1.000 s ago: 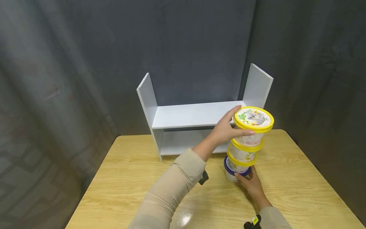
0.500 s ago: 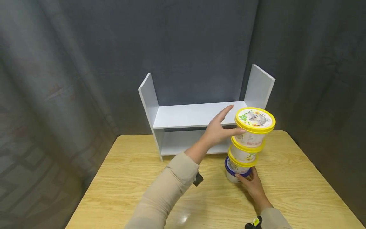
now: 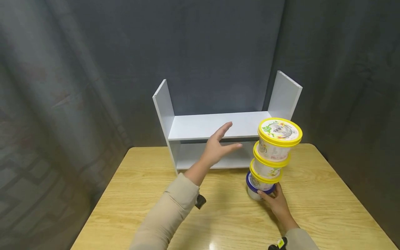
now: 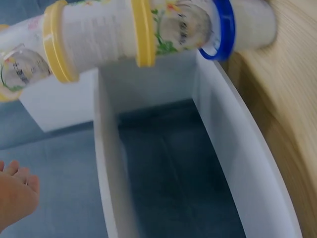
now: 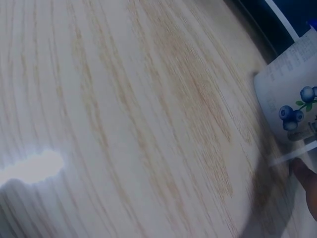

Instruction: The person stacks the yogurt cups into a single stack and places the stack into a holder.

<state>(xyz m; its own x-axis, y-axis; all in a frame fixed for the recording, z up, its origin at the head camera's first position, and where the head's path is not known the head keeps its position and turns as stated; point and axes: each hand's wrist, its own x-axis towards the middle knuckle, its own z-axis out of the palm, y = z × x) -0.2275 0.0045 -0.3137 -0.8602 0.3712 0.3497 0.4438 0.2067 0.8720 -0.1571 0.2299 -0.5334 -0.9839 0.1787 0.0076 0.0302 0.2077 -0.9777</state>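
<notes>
Three tubs with yellow lids [image 3: 279,137] stand stacked on a tub with a blue lid [image 3: 253,193] at the right of the table. The column looks stepped, each tub a little off the one below. My right hand [image 3: 278,205] grips the bottom tub, thumb on its near side, the other fingers mostly hidden behind. Blueberries are printed on that tub's wall [image 5: 292,89] in the right wrist view. My left hand [image 3: 216,149] is in the air left of the stack, fingers spread and holding nothing, overlapping the shelf unit.
A white two-level shelf unit [image 3: 206,126] with tall side panels stands at the back of the wooden table [image 3: 140,194]. The tub stack overlaps its right end. Grey curtains [image 3: 212,52] hang behind and to both sides.
My left hand has let go of the top yellow-lidded tub and drawn away to the left and slightly down. My right hand keeps its grip on the bottom tub; the stack stays in place.
</notes>
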